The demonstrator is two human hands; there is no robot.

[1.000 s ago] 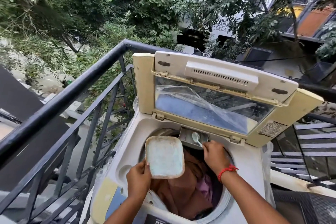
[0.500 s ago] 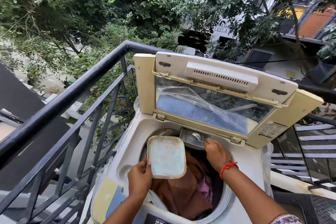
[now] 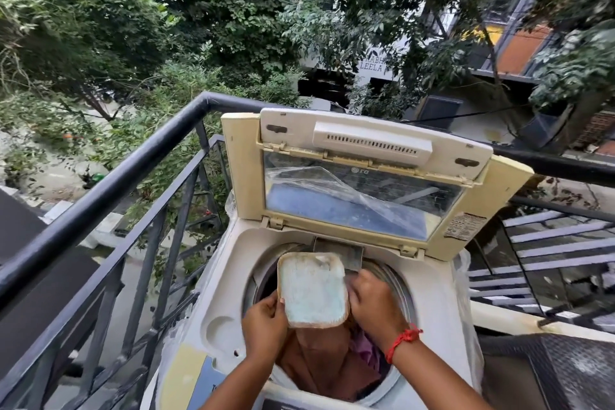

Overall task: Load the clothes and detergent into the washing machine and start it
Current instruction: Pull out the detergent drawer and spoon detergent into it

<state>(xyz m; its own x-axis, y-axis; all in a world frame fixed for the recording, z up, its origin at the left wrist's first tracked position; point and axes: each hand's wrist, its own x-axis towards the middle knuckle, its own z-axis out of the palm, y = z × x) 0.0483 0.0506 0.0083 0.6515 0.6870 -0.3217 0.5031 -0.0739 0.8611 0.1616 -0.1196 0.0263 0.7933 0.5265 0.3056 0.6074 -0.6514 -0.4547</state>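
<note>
A top-loading washing machine (image 3: 432, 293) stands with its lid (image 3: 366, 143) raised. Brown clothes (image 3: 326, 359) and a purple piece (image 3: 366, 348) lie in the drum. The detergent drawer (image 3: 336, 248) sits open at the drum's back rim. My left hand (image 3: 264, 326) holds a squarish pale-blue detergent container (image 3: 312, 289), tilted up over the drum. My right hand (image 3: 372, 303), with a red thread on the wrist, is curled against the container's right edge. Its fingertips and the white spoon are hidden behind the container.
A black metal railing (image 3: 109, 183) runs close along the machine's left and back. Metal stairs (image 3: 549, 243) drop away on the right. A dark mesh surface (image 3: 572, 373) lies at lower right. Trees and buildings lie beyond the railing.
My right hand has drawn back from the detergent drawer with the spoon and come to the container's right side. The left hand and the container have hardly moved.
</note>
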